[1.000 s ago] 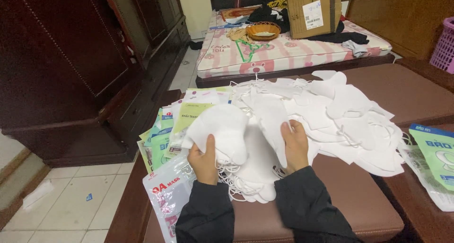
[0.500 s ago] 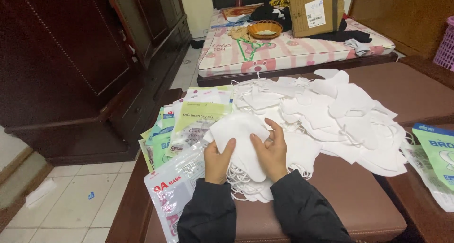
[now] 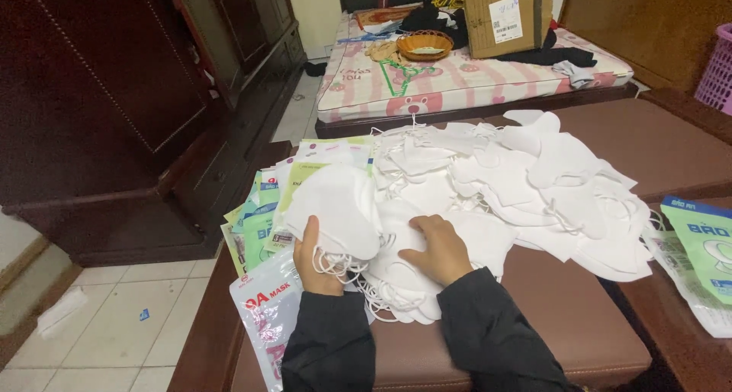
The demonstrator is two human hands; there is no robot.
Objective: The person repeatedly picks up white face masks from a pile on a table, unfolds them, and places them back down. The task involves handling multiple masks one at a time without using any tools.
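A big heap of white face masks (image 3: pixel 534 186) with ear loops lies across a brown padded bench (image 3: pixel 579 316). My left hand (image 3: pixel 311 262) grips a small stack of white masks (image 3: pixel 335 209) at the heap's left edge, loops dangling below. My right hand (image 3: pixel 438 247) rests flat, fingers apart, on loose masks in the heap's near part. Both arms wear dark sleeves. Under and left of the held stack lie several green and white flat packets (image 3: pixel 263 209).
A clear packet with red print (image 3: pixel 267 316) lies at the bench's near left. More green packets (image 3: pixel 701 247) lie at right. A dark wooden cabinet (image 3: pixel 114 102) stands left. Behind are a striped mattress (image 3: pixel 457 72), a wicker basket (image 3: pixel 425 44), a cardboard box (image 3: pixel 503 14) and a purple basket (image 3: pixel 718 72).
My left hand has lifted a stack of masks leftward off the heap. My right hand came in beside it, then moved back right and lies flat on the heap.
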